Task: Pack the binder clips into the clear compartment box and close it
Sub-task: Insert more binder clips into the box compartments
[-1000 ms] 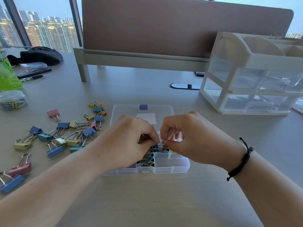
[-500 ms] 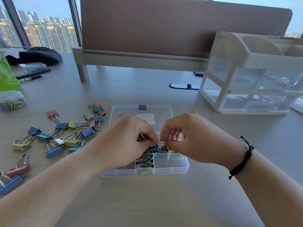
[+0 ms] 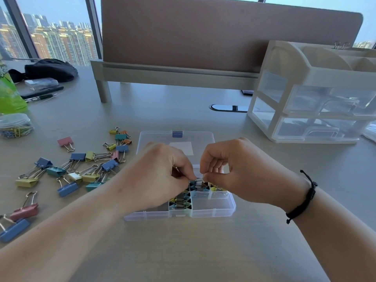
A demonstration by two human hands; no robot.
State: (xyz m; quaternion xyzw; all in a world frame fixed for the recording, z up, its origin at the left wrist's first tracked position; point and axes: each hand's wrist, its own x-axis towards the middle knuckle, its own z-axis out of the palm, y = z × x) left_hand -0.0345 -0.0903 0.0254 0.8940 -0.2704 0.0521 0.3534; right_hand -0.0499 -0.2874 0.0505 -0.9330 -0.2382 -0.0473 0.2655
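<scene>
Presently left hand [image 3: 162,171] and right hand [image 3: 234,169], fingers curled, pinch binder clip [image 3: 200,183] over open compartment box [image 3: 213,208]; loose clips [image 3: 81,169] on desk [image 3: 183,251].

This is an office, high up in a city tower. A pale shared desk [image 3: 183,251] carries a padded brown divider screen [image 3: 223,33] and a cable port [image 3: 227,107]. A clear drawer organiser [image 3: 317,102], pens [image 3: 40,94] and a tub of paper clips [image 3: 15,126] sit around, and floor-to-ceiling windows [image 3: 57,31] show apartment blocks.
</scene>
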